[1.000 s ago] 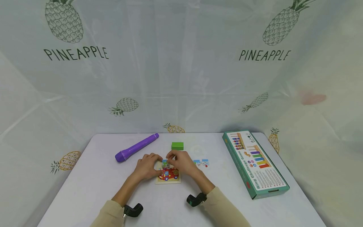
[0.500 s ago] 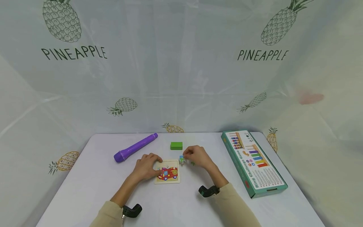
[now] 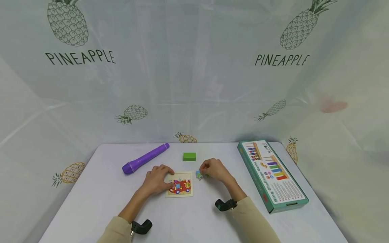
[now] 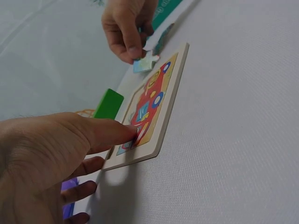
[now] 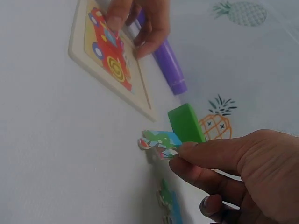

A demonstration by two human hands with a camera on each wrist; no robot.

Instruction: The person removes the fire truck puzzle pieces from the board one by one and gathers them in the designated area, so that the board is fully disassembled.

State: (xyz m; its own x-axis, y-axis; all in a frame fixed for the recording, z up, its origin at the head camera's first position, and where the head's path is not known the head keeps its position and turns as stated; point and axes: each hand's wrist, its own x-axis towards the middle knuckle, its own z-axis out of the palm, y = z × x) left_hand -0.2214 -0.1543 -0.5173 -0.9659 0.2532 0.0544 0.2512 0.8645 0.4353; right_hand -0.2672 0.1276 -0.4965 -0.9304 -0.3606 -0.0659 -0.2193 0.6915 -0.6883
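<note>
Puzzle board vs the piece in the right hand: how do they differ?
Size: the puzzle board is larger than the puzzle piece.
Pose: the board lies flat on the table; the piece is pinched by the right hand.
Print: the board shows a red vehicle; the piece shows blue and green.
Shared: both are colourfully printed.

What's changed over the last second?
The right hand has moved right, off the puzzle board, and pinches a blue-green puzzle piece. The left hand stays on the board; the purple stick, green block and game box are unmoved.
</note>
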